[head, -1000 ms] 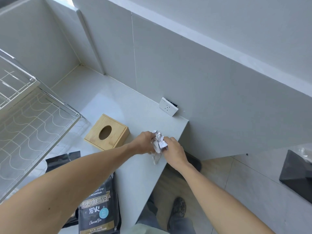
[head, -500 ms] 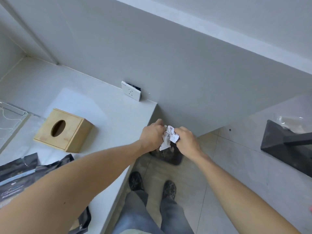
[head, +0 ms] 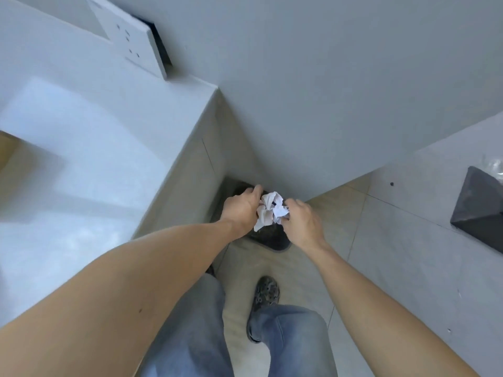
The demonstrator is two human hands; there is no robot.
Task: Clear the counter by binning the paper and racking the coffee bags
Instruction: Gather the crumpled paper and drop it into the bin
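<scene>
A crumpled white paper is held between both hands, above a dark bin that stands on the floor in the corner beside the counter's end. My left hand grips the paper's left side and my right hand grips its right side. The hands and paper cover most of the bin's opening. The coffee bags and the rack are out of view.
The pale counter runs along the left, with a white wall socket at its back. A grey wall fills the top. My legs and a shoe stand on the tiled floor. A dark angular object sits at the right edge.
Both hands carried the crumpled paper off the counter's end and lower, over the floor bin. The view tilted down; the wooden tissue box and the coffee bags left the frame.
</scene>
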